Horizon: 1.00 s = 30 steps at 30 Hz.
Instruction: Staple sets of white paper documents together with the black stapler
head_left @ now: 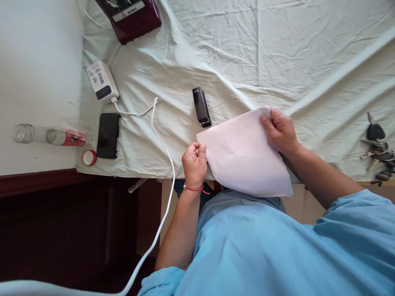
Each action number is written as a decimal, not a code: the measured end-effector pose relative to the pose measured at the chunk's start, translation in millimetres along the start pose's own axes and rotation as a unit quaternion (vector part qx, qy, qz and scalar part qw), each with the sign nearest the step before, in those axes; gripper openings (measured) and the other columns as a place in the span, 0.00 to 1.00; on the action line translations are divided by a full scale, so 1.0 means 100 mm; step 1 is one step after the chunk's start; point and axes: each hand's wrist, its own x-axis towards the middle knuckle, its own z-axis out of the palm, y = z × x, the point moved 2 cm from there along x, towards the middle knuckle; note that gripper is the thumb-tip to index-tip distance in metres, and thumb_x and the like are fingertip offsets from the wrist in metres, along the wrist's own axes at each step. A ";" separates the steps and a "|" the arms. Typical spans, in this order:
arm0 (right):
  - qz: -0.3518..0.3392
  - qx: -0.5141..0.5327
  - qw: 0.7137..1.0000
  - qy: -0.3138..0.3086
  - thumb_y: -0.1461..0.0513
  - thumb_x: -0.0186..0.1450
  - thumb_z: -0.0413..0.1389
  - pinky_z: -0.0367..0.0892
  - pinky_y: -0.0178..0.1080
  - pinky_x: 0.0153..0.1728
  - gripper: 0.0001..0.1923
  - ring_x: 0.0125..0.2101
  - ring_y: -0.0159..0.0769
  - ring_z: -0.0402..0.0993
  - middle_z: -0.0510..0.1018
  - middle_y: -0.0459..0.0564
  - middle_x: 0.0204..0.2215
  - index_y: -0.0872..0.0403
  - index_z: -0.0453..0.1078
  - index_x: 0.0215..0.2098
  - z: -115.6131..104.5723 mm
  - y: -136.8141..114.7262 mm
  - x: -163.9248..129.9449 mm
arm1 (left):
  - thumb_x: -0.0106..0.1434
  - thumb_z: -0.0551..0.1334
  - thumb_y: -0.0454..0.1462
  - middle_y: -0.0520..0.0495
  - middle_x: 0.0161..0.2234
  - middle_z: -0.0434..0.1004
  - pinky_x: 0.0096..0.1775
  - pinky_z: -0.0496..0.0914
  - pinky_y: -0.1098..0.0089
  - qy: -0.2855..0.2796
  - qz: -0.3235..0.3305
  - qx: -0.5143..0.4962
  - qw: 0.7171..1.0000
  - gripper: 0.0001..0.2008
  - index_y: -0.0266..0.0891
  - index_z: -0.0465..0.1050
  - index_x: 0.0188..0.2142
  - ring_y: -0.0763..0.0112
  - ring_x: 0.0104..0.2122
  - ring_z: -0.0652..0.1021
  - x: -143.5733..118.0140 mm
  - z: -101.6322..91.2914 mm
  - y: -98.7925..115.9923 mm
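Note:
A white sheet of paper (247, 152), or a thin stack of sheets, is held up over the table's front edge. My left hand (195, 164) pinches its left edge near the upper corner, with a red string on the wrist. At the upper right corner my right hand (282, 131) grips it, thumb on top and fingers hidden behind. Just beyond the paper a small black stapler (201, 106) lies on the cloth, touched by neither hand.
Pale cloth (228, 53) with wrinkles covers the table. On the left are a white power bank (103, 81) with a white cable (168, 152), a black phone (108, 135), a red-white ring (89, 157) and a clear bottle (52, 135). Keys (375, 132) lie right; a dark red box (132, 20) stands far.

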 end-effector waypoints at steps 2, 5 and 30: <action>0.002 0.003 1.000 0.000 0.28 0.73 0.54 0.53 0.44 0.31 0.36 0.30 0.38 0.58 0.58 0.45 0.26 0.48 0.56 0.30 0.01 0.01 0.01 | 0.70 0.72 0.53 0.58 0.22 0.68 0.24 0.60 0.74 0.003 0.001 -0.007 1.000 0.18 0.42 0.75 0.37 0.76 0.20 0.67 0.00 0.00 -0.01; -0.002 0.014 1.000 0.004 0.29 0.73 0.55 0.53 0.43 0.30 0.36 0.30 0.37 0.59 0.57 0.44 0.26 0.48 0.56 0.30 0.02 0.02 0.01 | 0.69 0.72 0.53 0.59 0.22 0.68 0.24 0.60 0.75 0.009 0.002 -0.014 1.000 0.19 0.42 0.73 0.36 0.77 0.20 0.66 0.01 0.00 -0.01; -0.002 -0.002 0.999 -0.047 0.54 0.74 0.62 0.68 0.42 0.32 0.13 0.27 0.37 0.70 0.81 0.47 0.29 0.47 0.85 0.53 0.01 0.07 -0.03 | 0.63 0.67 0.32 0.59 0.21 0.65 0.20 0.53 0.78 0.003 -0.204 -0.040 0.978 0.09 0.38 0.71 0.27 0.81 0.17 0.61 0.37 0.20 0.45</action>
